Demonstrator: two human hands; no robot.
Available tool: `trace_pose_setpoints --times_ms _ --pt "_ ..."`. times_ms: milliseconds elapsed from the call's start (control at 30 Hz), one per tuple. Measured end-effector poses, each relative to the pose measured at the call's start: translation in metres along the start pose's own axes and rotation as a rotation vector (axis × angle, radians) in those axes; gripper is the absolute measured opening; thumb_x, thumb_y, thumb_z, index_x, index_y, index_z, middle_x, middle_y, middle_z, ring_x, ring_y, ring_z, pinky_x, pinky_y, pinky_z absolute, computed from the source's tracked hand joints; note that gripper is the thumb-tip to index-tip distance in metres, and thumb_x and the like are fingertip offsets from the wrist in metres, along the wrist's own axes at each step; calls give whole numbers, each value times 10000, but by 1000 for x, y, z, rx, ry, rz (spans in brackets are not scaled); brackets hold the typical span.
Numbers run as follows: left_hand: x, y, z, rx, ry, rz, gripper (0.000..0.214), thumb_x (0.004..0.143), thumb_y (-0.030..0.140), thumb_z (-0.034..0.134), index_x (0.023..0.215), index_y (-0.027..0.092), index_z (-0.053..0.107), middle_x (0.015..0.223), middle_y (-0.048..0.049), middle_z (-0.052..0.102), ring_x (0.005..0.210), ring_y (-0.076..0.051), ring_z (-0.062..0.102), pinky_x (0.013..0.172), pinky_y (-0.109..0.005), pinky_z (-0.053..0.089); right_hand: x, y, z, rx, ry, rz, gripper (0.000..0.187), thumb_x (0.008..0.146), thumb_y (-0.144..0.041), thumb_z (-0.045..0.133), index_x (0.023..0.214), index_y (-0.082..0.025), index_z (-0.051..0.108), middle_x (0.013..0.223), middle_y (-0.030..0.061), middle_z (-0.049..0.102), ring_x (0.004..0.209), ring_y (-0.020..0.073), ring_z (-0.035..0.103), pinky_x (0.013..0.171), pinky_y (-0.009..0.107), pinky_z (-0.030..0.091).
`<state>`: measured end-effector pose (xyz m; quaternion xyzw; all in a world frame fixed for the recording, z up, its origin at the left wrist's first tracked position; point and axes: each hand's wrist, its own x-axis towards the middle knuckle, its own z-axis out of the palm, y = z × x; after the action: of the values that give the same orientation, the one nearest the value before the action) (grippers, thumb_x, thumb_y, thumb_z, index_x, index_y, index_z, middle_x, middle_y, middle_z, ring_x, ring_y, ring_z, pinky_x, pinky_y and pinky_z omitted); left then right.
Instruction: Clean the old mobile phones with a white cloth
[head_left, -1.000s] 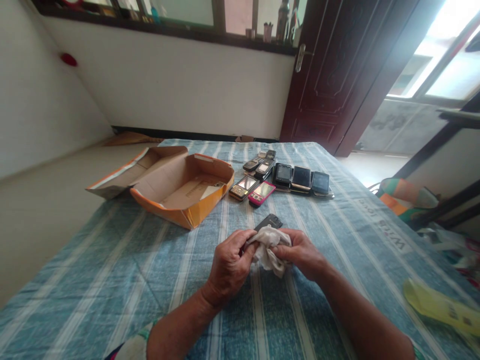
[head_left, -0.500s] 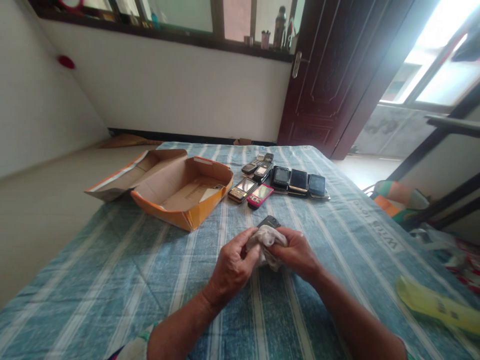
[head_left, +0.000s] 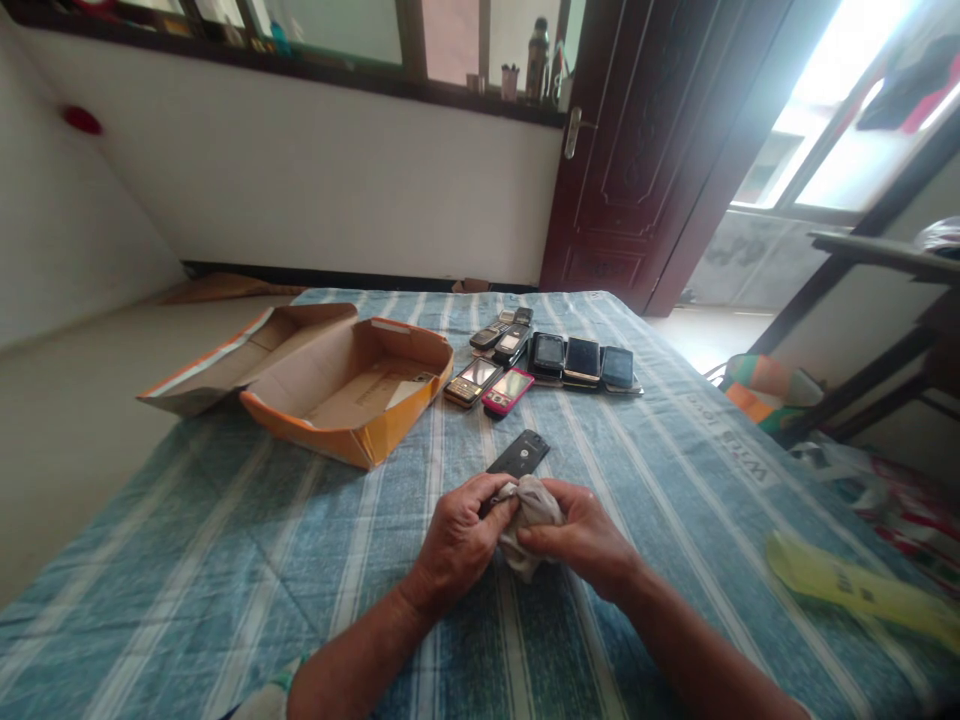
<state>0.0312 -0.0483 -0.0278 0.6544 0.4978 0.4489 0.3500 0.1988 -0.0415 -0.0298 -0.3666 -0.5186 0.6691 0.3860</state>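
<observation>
My left hand [head_left: 461, 530] and my right hand [head_left: 589, 530] are close together over the table, fingers closed on a crumpled greyish-white cloth [head_left: 534, 515]. Just beyond the fingertips, a black mobile phone [head_left: 521, 455] shows its back with a small round logo. The phone's near end is hidden behind the cloth and my left fingers, so I cannot tell whether that hand also grips it. Further out lie a pink phone [head_left: 508, 392], a gold-and-black keypad phone [head_left: 474, 382] and several other phones [head_left: 581, 362], some of them stacked.
An open orange cardboard box [head_left: 349, 440] with its lid folded back stands left of the phones. A striped blue cloth [head_left: 337, 590] covers the table. Yellow plastic packaging [head_left: 855, 590] is at the right edge. A dark red door [head_left: 637, 150] stands behind.
Both hands and the cloth have drawn back toward me, uncovering more of the black phone's back. The camera view has turned slightly to the right.
</observation>
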Motion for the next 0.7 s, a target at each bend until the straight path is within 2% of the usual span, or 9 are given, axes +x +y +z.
trace_pose_setpoints --times_ms 133,267,400,533,633,700 --pt "0 4 3 -81 -5 -52 211 824 293 578 920 159 711 845 -33 728 783 -180 667 712 -248 527 -7 1 -7 160 53 11 384 640 -334 818 959 -158 696 791 11 669 675 134 577 637 245 434" --pt "-1 5 4 -130 -62 -82 228 825 315 581 911 155 719 842 -35 723 785 -182 662 705 -244 523 -12 1 -15 208 152 50 329 645 -391 815 834 -141 713 686 3 654 576 104 535 558 218 390" --pt "-2 5 6 -132 -123 -111 227 814 330 599 892 155 722 810 -26 709 759 -178 653 700 -248 520 -17 4 -17 202 237 50 309 641 -390 820 772 -132 712 644 -1 649 558 102 520 543 215 380" --pt "-5 9 8 -231 -231 -184 329 740 355 684 996 149 696 831 -26 709 742 -180 652 669 -256 530 -21 3 -13 151 283 32 317 651 -405 813 791 -136 720 674 6 672 582 108 535 562 219 403" --pt "-7 13 10 -235 -264 -216 407 659 292 733 1037 148 686 878 -29 714 768 -189 658 675 -260 537 -22 3 -8 102 289 40 338 639 -430 816 787 -139 727 682 10 677 584 115 543 552 223 409" --pt "-8 15 11 -218 -265 -208 354 662 248 706 1001 149 704 873 -26 717 769 -185 656 680 -252 533 -23 4 -6 82 273 37 343 645 -438 813 792 -139 732 678 10 674 583 117 548 555 224 413"
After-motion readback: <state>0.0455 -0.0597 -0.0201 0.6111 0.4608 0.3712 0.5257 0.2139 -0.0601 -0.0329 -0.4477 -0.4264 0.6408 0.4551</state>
